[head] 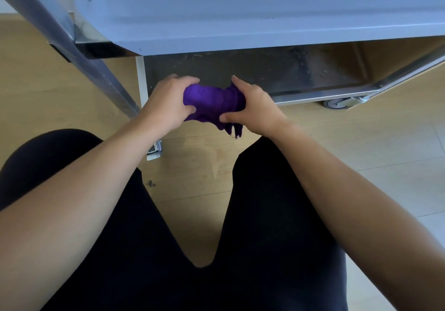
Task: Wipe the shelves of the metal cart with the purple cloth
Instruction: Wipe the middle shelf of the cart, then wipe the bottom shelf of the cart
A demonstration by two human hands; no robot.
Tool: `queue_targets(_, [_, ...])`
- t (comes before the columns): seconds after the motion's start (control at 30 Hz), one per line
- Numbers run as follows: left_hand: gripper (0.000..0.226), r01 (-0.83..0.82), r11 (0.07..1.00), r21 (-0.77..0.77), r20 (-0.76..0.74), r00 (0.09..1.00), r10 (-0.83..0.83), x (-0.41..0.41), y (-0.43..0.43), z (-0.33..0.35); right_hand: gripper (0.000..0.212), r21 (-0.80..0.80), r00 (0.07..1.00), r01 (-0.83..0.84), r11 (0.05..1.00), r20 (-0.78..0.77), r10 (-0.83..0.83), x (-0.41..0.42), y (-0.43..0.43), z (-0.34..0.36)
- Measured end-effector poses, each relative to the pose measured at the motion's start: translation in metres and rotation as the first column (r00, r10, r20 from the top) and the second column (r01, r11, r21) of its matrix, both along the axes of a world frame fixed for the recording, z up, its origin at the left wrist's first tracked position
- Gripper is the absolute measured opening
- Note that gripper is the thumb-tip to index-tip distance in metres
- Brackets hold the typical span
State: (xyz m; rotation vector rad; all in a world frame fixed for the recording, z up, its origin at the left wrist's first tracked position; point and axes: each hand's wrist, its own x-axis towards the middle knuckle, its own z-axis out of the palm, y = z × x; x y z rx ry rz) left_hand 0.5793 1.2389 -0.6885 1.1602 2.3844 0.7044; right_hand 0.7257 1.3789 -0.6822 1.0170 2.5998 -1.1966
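Note:
A bunched purple cloth (213,103) hangs between both hands just in front of the metal cart's lower shelf (301,74). My left hand (166,101) grips its left end with fingers curled over the top. My right hand (252,108) grips the right end, thumb underneath, and a frayed corner dangles below. The cart's upper shelf (240,16) spreads wide above the hands and hides the back of the lower shelf. The lower shelf's steel surface shows smears and specks.
A slanted steel cart post (79,52) runs down the left side. One caster (337,102) sits under the lower shelf at right, another caster bracket (154,150) near my left wrist. My dark-clothed knees (277,214) fill the foreground over a wooden floor (361,142).

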Motion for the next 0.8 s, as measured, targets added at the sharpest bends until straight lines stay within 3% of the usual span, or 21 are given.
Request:
queue_targets(0.1, [0.028, 0.017, 1.000, 0.024, -0.063, 0.998, -0.016, 0.000, 0.000, 0.001, 0.051, 0.217, 0.993, -0.089, 0.972, 0.100, 0.069, -0.002, 0.004, 0.001])
queue_targets(0.2, [0.022, 0.029, 0.999, 0.023, -0.073, 0.997, -0.027, 0.001, -0.002, -0.002, 0.038, 0.277, 0.990, -0.132, 0.952, 0.086, 0.112, -0.001, 0.018, 0.000])
queue_targets(0.37, [0.024, -0.052, 0.998, 0.040, 0.073, 0.996, 0.049, -0.007, -0.009, 0.000, 0.032, 0.023, 0.982, -0.151, 0.988, -0.114, 0.153, -0.007, 0.034, -0.004])
queue_targets(0.5, [0.028, -0.152, 0.978, 0.146, 0.134, 0.982, 0.133, -0.018, -0.010, -0.005, 0.035, 0.013, 0.957, -0.154, 0.988, -0.246, 0.152, -0.016, 0.038, -0.012])
queue_targets(0.8, [0.040, -0.340, 0.921, 0.189, 0.089, 0.940, 0.329, -0.028, 0.002, -0.046, 0.042, 0.045, 0.975, -0.100, 0.994, -0.193, 0.107, -0.053, 0.048, -0.045])
